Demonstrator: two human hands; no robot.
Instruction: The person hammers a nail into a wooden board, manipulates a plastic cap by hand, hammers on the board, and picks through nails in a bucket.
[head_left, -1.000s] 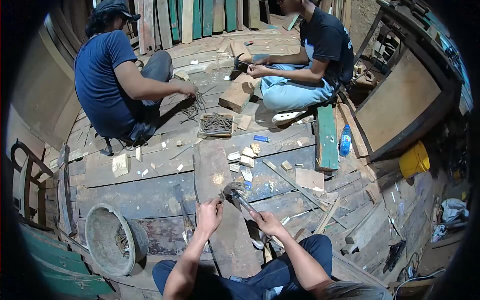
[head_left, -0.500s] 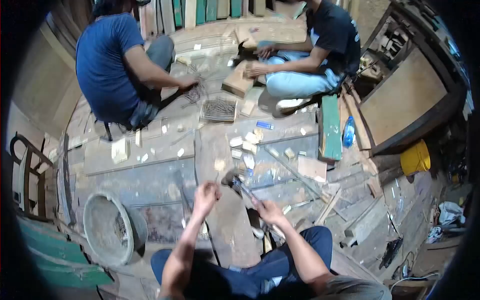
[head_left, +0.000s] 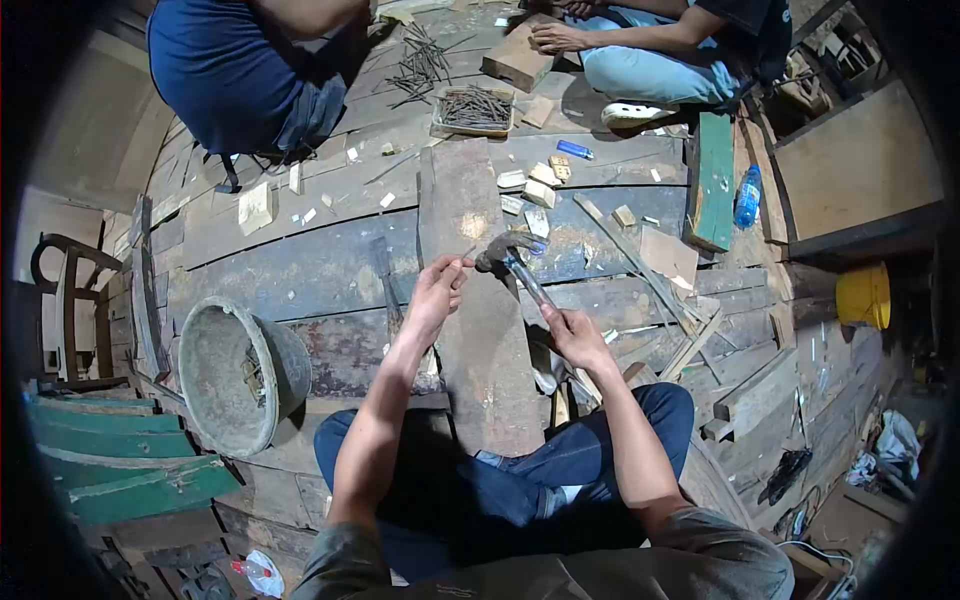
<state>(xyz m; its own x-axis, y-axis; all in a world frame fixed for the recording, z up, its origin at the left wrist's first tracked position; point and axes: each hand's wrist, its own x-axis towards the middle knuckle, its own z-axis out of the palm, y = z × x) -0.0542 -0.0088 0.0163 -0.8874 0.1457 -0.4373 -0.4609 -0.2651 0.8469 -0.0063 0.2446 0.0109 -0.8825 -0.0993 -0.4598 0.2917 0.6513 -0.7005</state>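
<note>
My right hand [head_left: 578, 338] is closed round the handle of a claw hammer [head_left: 527, 278]. The hammer's head is just right of my left fingertips, over a long plank [head_left: 485, 345] that lies in front of my crossed legs. The fingers of my left hand [head_left: 437, 290] are pinched together above the same plank. A thin nail [head_left: 470, 250] seems to stick out at those fingertips, small and hard to see.
A tray of nails [head_left: 473, 125] and loose nails [head_left: 420, 68] lie ahead. Wood blocks [head_left: 538, 193] and a blue lighter [head_left: 575, 149] are scattered nearby. A bucket [head_left: 268, 380] lies tipped at left. Two people sit opposite, one with a hand [head_left: 558, 38] on a wood block [head_left: 520, 58].
The view has tilted down, so the floor and the people appear higher in the frame. My left hand now touches or nearly touches the hammer head; the hammer stays in my right hand.
</note>
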